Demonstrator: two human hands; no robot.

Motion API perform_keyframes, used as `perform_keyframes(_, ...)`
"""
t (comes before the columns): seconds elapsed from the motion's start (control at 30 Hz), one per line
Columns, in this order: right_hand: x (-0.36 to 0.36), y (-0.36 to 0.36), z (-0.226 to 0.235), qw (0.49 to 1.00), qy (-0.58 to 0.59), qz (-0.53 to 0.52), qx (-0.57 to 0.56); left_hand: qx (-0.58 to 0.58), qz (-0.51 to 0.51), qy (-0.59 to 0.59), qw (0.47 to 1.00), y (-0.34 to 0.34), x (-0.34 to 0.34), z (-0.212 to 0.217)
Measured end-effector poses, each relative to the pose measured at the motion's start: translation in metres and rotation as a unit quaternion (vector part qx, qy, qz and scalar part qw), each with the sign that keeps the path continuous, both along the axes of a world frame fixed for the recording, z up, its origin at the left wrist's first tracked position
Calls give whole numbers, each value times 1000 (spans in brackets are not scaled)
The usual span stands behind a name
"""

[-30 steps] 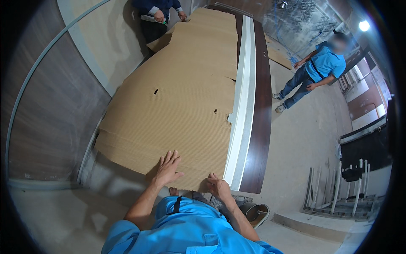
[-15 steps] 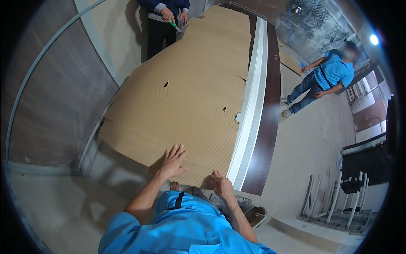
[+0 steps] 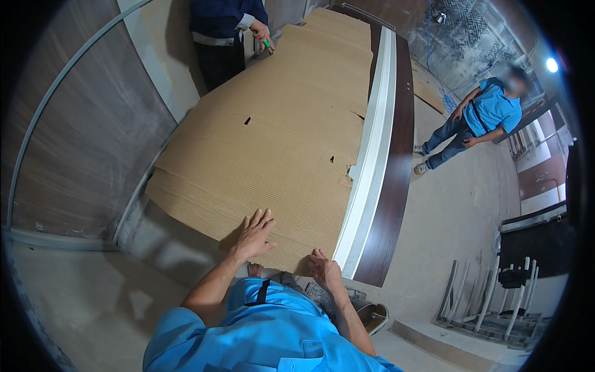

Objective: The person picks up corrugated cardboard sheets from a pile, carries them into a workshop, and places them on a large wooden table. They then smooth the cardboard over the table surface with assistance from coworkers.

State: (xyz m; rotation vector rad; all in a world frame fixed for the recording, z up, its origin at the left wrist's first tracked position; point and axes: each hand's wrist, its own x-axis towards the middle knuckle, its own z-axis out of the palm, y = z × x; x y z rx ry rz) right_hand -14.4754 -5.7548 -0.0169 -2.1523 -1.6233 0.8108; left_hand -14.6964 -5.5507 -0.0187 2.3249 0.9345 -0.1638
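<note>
A large sheet of corrugated cardboard (image 3: 266, 142) covers most of a long panel in front of me. It has a few small dark holes and a torn spot on its right edge. My left hand (image 3: 254, 238) lies on its near part, fingers spread, palm down. Close to the near right corner, my right hand (image 3: 325, 270) is curled over the sheet's edge and grips it. Beyond the sheet's right edge run a white strip (image 3: 372, 149) and a dark brown board (image 3: 396, 155). At the far left end, a co-worker's hand (image 3: 260, 30) holds a green-handled tool (image 3: 267, 44) against the cardboard's edge.
On the right stands a person in a blue shirt (image 3: 496, 105). A brown wall panel (image 3: 87, 124) rises on the left. A bucket (image 3: 370, 315) sits near my right forearm, and a rack of pale upright bars (image 3: 496, 297) stands at lower right.
The co-worker at the far end has leaned in, bringing the green-handled tool rightward and down to the cardboard's edge. My hands keep their places on the sheet.
</note>
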Motion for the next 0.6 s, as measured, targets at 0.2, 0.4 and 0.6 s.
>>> perform_keyframes(0.2,0,1,2,1000,5,0,-10,4,-3,-3,1000,1,0,-1)
perform_keyframes(0.4,1,1,1,1000,-12,11,16,1,-3,-1,1000,1,0,0)
perform_keyframes(0.6,1,1,0,1000,0,5,-14,-1,-5,4,1000,1,1,0)
